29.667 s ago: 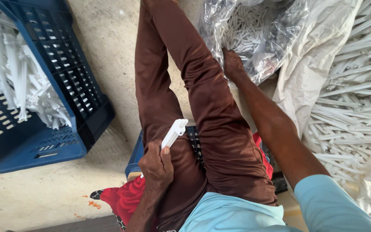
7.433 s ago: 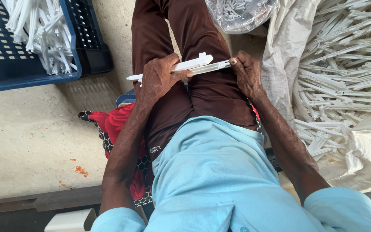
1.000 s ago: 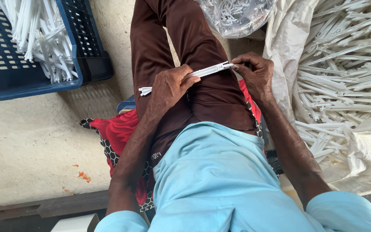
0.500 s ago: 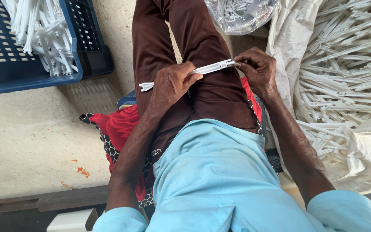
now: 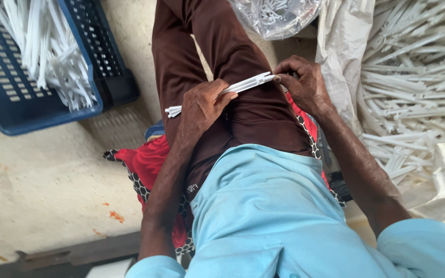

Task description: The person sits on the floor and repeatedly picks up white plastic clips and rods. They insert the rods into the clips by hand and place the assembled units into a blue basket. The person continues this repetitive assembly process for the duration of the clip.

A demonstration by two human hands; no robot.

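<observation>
I sit with brown trousers over my lap. My left hand (image 5: 202,105) grips a long white plastic strip (image 5: 244,85) near its middle, and the strip's left end pokes out past that hand. My right hand (image 5: 305,82) pinches the strip's right end with its fingertips. The strip lies slanted across my thighs, its right end higher in the view.
A blue plastic crate (image 5: 11,98) with several white strips stands at the upper left on the concrete floor. A big white sack (image 5: 413,87) full of white strips lies at the right. A clear plastic bag (image 5: 274,15) of small parts sits by my knees. Red patterned cloth (image 5: 145,159) lies under me.
Both hands keep hold of the strip; they have shifted slightly, with the view moving a little. Nothing was picked up or let go.
</observation>
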